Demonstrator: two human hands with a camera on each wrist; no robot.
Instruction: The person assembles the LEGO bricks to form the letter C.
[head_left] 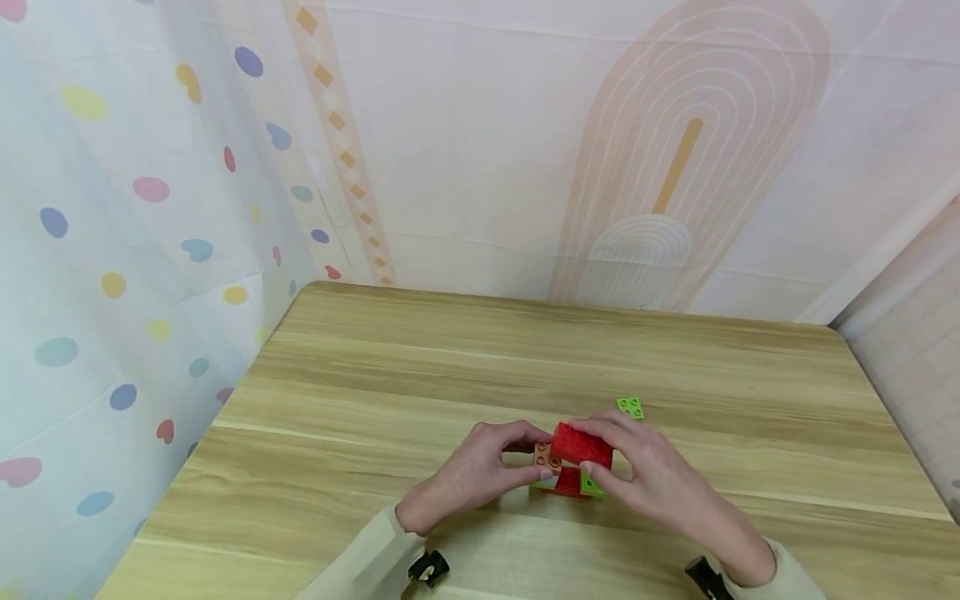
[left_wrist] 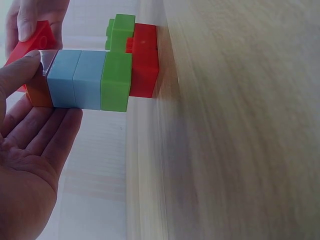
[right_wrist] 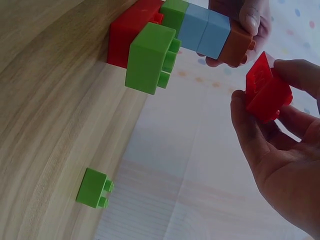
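A small tower of toy building bricks stands on the table. At its bottom is a red brick (left_wrist: 145, 60), which carries two green bricks side by side, a nearer one (left_wrist: 116, 82) and another (left_wrist: 122, 32). Two light blue bricks (left_wrist: 75, 78) and a brown-orange brick (right_wrist: 234, 45) are stacked on one green brick. My left hand (head_left: 487, 467) pinches the brown-orange top brick between thumb and fingers. Up beside the tower's top, my right hand (head_left: 660, 471) holds a red brick (right_wrist: 269, 92) with a sloping side, tilted and apart from the stack in the right wrist view.
A loose green brick (head_left: 630, 407), studs up, lies on the wooden table (head_left: 420, 358) just beyond my right hand. Patterned curtains (head_left: 480, 167) hang behind the table and along its left side.
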